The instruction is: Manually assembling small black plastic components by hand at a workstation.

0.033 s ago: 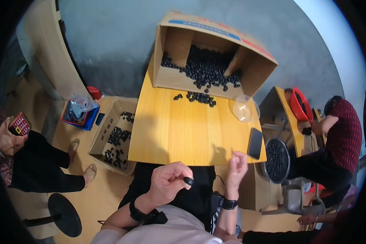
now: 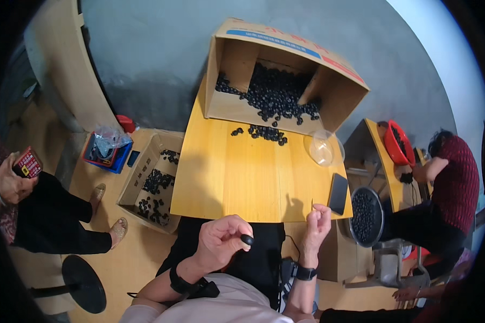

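Observation:
My left hand (image 2: 220,243) is closed, pinching a small glossy black rounded piece (image 2: 247,239) between thumb and fingertips, just off the table's near edge. My right hand (image 2: 318,226) is raised by the near right edge, its fingertips pressed together. A thin dark line shows above those fingertips, too fine to name. Further back on the yellow table (image 2: 237,177) lies a loose cluster of similar black pieces (image 2: 267,134). Behind it a cardboard box (image 2: 226,107) lies on its side with many more inside.
Clear plastic bowl (image 2: 321,149) and black phone (image 2: 337,194) occupy the table's right side. A floor carton (image 2: 132,191) at left holds black pieces. A person holding a red device (image 2: 28,163) is at left; another person works at right by a red basin (image 2: 396,142) and metal basin (image 2: 365,215).
My right hand has shifted slightly, its fingers drawing together, and the thin dark line now shows at its fingertips. My left hand keeps its pinch on the black piece.

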The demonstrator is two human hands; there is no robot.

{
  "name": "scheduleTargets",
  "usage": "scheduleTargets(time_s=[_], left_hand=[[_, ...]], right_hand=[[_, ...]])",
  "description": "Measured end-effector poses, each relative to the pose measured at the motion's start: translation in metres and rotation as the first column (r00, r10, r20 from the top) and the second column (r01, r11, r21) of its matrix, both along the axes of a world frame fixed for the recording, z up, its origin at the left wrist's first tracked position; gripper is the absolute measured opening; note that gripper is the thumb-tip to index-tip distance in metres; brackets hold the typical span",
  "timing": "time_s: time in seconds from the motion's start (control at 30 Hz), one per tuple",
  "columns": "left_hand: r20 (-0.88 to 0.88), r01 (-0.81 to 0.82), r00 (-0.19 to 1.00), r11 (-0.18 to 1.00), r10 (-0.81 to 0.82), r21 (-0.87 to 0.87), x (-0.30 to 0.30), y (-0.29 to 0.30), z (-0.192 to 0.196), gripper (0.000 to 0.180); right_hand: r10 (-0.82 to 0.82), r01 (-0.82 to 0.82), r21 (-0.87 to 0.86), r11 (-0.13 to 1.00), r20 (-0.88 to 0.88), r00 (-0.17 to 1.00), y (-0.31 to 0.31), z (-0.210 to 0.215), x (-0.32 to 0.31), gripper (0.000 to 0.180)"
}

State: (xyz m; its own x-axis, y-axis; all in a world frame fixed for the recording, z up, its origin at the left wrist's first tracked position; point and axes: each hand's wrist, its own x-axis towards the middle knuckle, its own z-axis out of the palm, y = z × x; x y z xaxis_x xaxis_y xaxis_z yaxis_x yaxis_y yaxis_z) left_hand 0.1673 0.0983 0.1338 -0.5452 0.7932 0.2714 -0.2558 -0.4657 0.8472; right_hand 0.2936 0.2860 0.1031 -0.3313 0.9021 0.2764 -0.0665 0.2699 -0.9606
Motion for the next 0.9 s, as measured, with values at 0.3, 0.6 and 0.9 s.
scheduleTargets(time_s=[0.3,0.6,0.9], left_hand=[[0.175,-0.261,0.949,0.965,0.263,-0.036,-0.030,-0.007,-0.022,0.008],[0.066,-0.606,0.647,0.565,0.759,-0.560,-0.198,-0.092,-0.174,0.039],[0.136,-0.554,0.757,0.738,0.640,-0.386,-0.130,-0.057,-0.092,0.036]], right_hand=[[0.455,-0.460,-0.051,0.886,0.282,0.845,-0.022,0.011,-0.056,0.014],[0.103,-0.555,0.438,0.708,0.713,0.694,0.039,-0.013,-0.202,0.020],[-0.024,-0.619,0.445,0.648,0.823,0.567,0.059,-0.049,-0.257,0.020]])
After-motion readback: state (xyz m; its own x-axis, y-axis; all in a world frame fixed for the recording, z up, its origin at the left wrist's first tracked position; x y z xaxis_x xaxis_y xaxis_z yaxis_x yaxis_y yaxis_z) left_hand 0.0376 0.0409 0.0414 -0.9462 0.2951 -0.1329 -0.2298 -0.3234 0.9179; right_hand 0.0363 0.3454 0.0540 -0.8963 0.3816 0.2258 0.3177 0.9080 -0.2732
